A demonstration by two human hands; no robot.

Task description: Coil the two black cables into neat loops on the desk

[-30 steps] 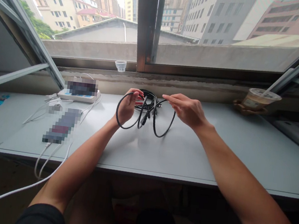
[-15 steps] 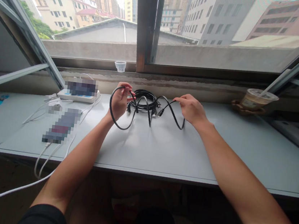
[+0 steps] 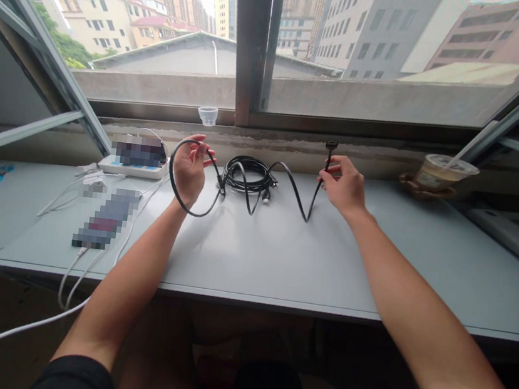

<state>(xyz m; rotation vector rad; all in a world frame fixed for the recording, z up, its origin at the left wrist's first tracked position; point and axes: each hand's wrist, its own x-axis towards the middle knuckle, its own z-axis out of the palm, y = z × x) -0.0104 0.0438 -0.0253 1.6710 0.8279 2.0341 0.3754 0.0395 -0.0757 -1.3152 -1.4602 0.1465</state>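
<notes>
A black cable (image 3: 294, 187) stretches in loose waves between my two hands, above the light grey desk. My left hand (image 3: 190, 170) is closed on it near one end, with a wide loop hanging round the wrist. Between the thumb and fingers of my right hand (image 3: 343, 183) the other end is pinched, and its flat black connector (image 3: 332, 145) points upward. Behind the waves, a coiled bundle of black cables (image 3: 246, 185) with several plugs lies on the desk.
On the left lie a phone (image 3: 108, 217) with white charging cords and a white power strip (image 3: 133, 167). A small clear cup (image 3: 208, 115) sits on the window ledge. An iced drink (image 3: 442, 174) stands at the back right, near a pale flat object (image 3: 510, 233).
My left hand has shifted left. My right hand has turned and moved slightly right, and the connector that hung low by the coil now stands up above its fingers.
</notes>
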